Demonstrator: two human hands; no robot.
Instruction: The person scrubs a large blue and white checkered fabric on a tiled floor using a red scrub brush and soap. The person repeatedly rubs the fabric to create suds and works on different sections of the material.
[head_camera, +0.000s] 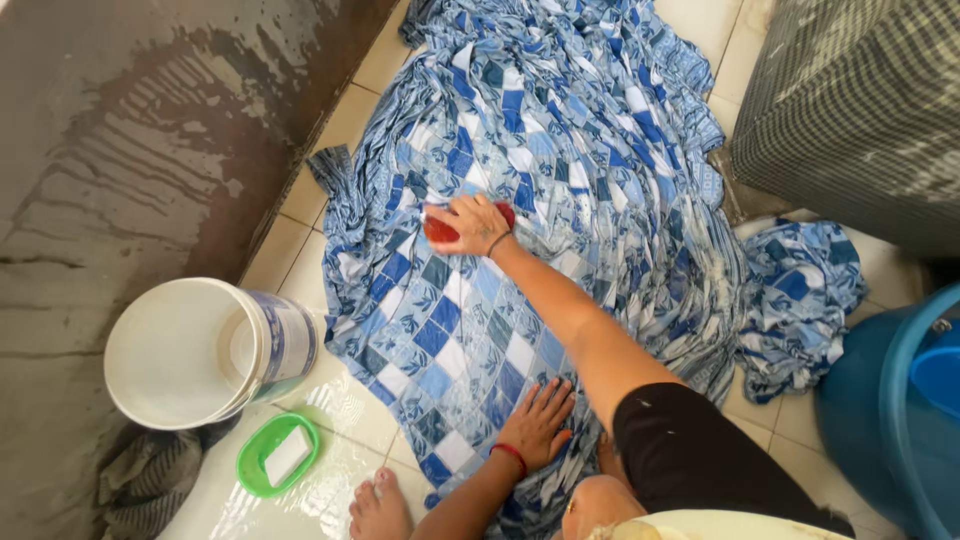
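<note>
A white bucket (200, 350) and a green soap dish (277, 454) are seen on the wet tiled floor (330, 130). The blue patterned cloth (560, 130) is spread there; a red brush (442, 229) is clasped by the right hand (470, 224), while the left hand (538, 422) is pressed flat, fingers spread.

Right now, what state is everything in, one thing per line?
Blue patchwork-print cloth: spread flat on the tiled floor, wet, wrinkled.
Red scrub brush: pressed on the cloth.
Right hand: closed around the brush.
Left hand: open, palm flat on the cloth.
White bucket: upright, open; contents unclear.
Green soap dish: holds a white soap bar.
Blue tub: upright, partly in view.
</note>
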